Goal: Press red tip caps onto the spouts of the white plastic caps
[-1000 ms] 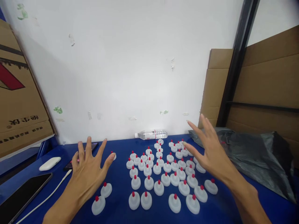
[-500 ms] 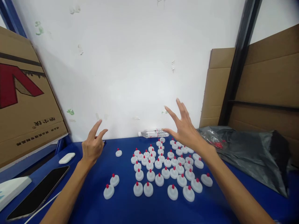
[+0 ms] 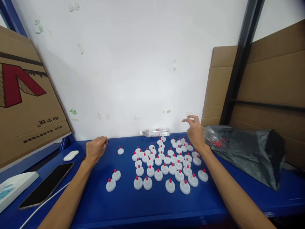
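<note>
My left hand (image 3: 96, 149) is closed in a loose fist above the left part of the blue table, and nothing shows in it. To its right stands a lone white round cap with a red tip (image 3: 120, 151). My right hand (image 3: 195, 132) is raised at the back right with bent fingers apart and holds nothing. Below and left of it spreads a large group of the same white caps (image 3: 158, 175), red tips upward. Two more caps (image 3: 111, 185) stand close together at the front left. The right forearm passes beside the group's right edge.
A clear plastic bottle (image 3: 156, 132) lies against the white wall. At left are a phone (image 3: 47, 186), a white case (image 3: 71, 155), a cable and a cardboard box (image 3: 21, 127). A dark grey bag (image 3: 247, 152) and a clear bag with red pieces (image 3: 215, 140) lie at right.
My left hand has closed from spread fingers into a fist. My right hand has moved right and its fingers have bent inward. The view has shifted slightly; the caps stay in place.
</note>
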Available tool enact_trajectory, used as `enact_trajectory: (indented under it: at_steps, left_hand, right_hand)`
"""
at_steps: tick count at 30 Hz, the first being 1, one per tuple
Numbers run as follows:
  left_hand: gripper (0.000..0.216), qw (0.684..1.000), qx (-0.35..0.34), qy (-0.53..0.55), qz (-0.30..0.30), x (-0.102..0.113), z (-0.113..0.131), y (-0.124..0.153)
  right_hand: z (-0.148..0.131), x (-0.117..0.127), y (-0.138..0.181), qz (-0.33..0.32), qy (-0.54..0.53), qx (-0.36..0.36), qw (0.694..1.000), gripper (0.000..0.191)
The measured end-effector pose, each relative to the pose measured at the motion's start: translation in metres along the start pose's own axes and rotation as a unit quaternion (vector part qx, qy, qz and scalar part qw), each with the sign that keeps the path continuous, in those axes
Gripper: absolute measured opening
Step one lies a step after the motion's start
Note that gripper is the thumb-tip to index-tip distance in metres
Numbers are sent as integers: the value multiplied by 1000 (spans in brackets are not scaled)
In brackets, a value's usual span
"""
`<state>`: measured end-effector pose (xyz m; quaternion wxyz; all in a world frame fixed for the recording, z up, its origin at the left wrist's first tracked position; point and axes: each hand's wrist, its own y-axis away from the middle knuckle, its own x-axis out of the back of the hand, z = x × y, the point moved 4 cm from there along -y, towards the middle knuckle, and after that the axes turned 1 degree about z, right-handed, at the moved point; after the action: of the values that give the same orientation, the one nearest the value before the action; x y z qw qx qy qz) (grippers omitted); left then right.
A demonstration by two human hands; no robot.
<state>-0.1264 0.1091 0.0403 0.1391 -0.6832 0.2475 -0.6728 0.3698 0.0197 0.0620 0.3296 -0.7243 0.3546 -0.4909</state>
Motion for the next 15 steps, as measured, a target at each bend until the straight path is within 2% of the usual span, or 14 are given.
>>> enact_trajectory:
  at_steps: [3, 8, 15]
  left_hand:
    - [29, 1000, 10, -1, -7, -4, -4, 0]
    - [33, 1000, 19, 9, -16, -7, -8, -1]
    - [34, 999, -10, 31, -31, -21, -6, -6]
  right_hand:
    - [6, -6, 0, -42, 19, -24, 999, 30]
    - [16, -13, 0, -100, 46, -61, 992, 31]
    - [27, -18, -2, -104, 52, -104, 988, 34]
